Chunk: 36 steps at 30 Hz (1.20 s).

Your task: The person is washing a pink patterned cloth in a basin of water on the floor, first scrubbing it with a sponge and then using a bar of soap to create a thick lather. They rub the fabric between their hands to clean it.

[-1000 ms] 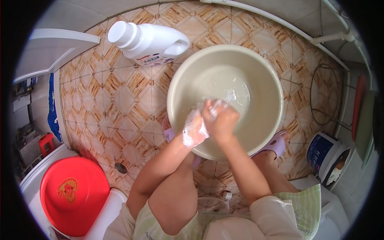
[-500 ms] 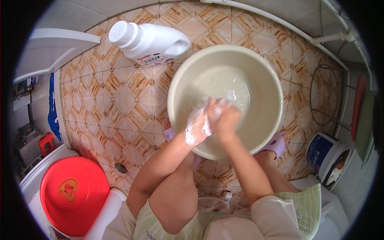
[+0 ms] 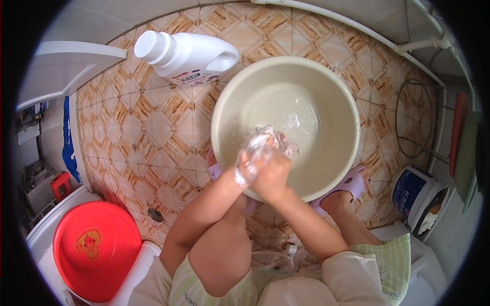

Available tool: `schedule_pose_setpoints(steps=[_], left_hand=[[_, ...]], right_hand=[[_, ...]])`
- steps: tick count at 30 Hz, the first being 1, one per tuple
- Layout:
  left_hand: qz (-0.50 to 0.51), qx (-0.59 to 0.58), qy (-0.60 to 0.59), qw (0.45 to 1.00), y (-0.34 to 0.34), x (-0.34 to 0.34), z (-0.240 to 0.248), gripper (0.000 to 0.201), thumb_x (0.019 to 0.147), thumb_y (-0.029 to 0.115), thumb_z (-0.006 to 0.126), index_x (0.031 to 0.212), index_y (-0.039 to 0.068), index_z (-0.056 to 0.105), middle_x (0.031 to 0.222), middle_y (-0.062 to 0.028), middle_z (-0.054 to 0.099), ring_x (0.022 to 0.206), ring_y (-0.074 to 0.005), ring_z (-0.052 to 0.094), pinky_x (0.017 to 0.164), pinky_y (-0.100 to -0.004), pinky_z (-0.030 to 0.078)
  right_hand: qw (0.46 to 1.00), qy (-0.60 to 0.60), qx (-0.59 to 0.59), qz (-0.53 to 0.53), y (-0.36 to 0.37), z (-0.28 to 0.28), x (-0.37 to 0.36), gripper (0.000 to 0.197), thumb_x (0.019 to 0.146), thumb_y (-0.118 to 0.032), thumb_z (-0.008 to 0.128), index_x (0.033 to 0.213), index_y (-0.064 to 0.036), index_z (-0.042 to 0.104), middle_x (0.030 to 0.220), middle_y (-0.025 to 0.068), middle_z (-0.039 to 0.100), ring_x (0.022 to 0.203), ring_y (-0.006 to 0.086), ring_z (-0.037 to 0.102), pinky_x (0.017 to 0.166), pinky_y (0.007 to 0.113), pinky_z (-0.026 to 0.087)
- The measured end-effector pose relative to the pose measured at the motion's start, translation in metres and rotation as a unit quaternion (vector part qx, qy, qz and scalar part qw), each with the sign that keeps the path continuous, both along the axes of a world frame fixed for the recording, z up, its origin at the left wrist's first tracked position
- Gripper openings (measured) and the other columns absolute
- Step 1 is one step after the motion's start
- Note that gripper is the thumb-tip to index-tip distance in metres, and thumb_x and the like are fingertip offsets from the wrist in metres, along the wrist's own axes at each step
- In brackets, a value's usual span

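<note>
Over the near left part of a large cream basin (image 3: 334, 153), my two hands are pressed together. A soapy whitish-pink cloth (image 3: 283, 144) is bunched between them, its loose end showing past the fingers. My left hand (image 3: 246, 159) is closed on the cloth, with white foam spread over it down to the wrist. Partly covering it from the right, my right hand (image 3: 273, 172) is closed on the same cloth. Its fingers are somewhat blurred. A little shiny liquid lies on the basin's bottom.
A white detergent bottle (image 3: 196, 53) stands beyond the basin to the left. The red plastic basin (image 3: 117, 255) is at the lower left. To the right are a blue and white bucket (image 3: 411, 191) and a wire ring (image 3: 398, 120). Purple slippers (image 3: 349, 186) flank the basin.
My right hand has moved left and toward me, over the left hand. More of the soapy cloth now shows beyond the fingers. The view has shifted slightly.
</note>
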<state>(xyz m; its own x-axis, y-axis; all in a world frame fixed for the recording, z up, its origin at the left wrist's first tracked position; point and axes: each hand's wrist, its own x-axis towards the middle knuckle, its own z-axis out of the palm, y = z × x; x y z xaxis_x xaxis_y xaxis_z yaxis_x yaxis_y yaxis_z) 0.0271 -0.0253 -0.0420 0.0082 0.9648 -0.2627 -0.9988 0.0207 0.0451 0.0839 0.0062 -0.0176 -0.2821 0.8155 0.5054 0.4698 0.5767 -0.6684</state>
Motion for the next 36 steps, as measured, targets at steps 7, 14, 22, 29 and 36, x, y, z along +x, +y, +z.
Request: schedule_pose_setpoints(steps=[7, 14, 22, 29, 36], left_hand=[[-0.014, 0.017, 0.003, 1.0, 0.01, 0.001, 0.009, 0.026, 0.091, 0.025, 0.049, 0.111, 0.008, 0.053, 0.102, -0.0015, 0.057, 0.093, -0.0146, 0.056, 0.079, -0.0263, 0.047], [-0.093, -0.212, 0.114, 0.966, 0.004, -0.004, -0.004, 0.03, 0.093, 0.031, 0.046, 0.114, 0.011, 0.05, 0.105, -0.0023, 0.057, 0.097, -0.0146, 0.056, 0.078, -0.0277, 0.049], [-0.123, -0.17, 0.145, 0.967, 0.004, -0.007, 0.004, 0.042, 0.087, 0.034, 0.053, 0.118, 0.008, 0.046, 0.118, -0.0045, 0.049, 0.113, -0.0146, 0.045, 0.095, -0.0314, 0.039], [-0.101, -0.214, 0.134, 0.962, 0.012, -0.009, 0.025, 0.036, 0.095, 0.033, 0.038, 0.113, 0.003, 0.05, 0.095, -0.007, 0.06, 0.077, -0.0136, 0.059, 0.064, -0.024, 0.049], [-0.062, -0.112, 0.575, 0.808, 0.017, -0.024, 0.034, 0.046, 0.095, 0.037, 0.034, 0.119, 0.001, 0.047, 0.094, -0.0113, 0.061, 0.078, -0.0206, 0.06, 0.057, -0.0293, 0.048]], right_hand=[[0.992, -0.114, -0.017, 0.06, -0.003, -0.015, 0.016, 0.016, 0.07, -0.021, 0.063, 0.065, -0.0062, 0.057, 0.061, 0.014, 0.058, 0.056, 0.0295, 0.059, 0.078, 0.053, 0.044], [0.963, -0.246, -0.111, -0.017, 0.027, -0.002, 0.017, 0.025, 0.075, -0.018, 0.066, 0.057, -0.006, 0.055, 0.054, 0.0159, 0.056, 0.045, 0.0297, 0.055, 0.043, 0.04, 0.044], [0.965, -0.196, -0.172, -0.038, 0.033, -0.006, 0.022, 0.02, 0.071, -0.015, 0.068, 0.059, -0.005, 0.055, 0.055, 0.0128, 0.054, 0.048, 0.0311, 0.055, 0.059, 0.043, 0.048], [0.969, -0.163, -0.182, -0.024, 0.069, -0.013, 0.032, 0.026, 0.082, -0.024, 0.061, 0.065, -0.0037, 0.058, 0.052, 0.0103, 0.053, 0.043, 0.0239, 0.052, 0.04, 0.033, 0.04], [0.778, 0.183, -0.594, -0.094, 0.071, 0.051, 0.035, 0.03, 0.087, -0.025, 0.059, 0.069, -0.0001, 0.059, 0.057, 0.0029, 0.054, 0.048, 0.0098, 0.051, 0.043, 0.026, 0.039]])
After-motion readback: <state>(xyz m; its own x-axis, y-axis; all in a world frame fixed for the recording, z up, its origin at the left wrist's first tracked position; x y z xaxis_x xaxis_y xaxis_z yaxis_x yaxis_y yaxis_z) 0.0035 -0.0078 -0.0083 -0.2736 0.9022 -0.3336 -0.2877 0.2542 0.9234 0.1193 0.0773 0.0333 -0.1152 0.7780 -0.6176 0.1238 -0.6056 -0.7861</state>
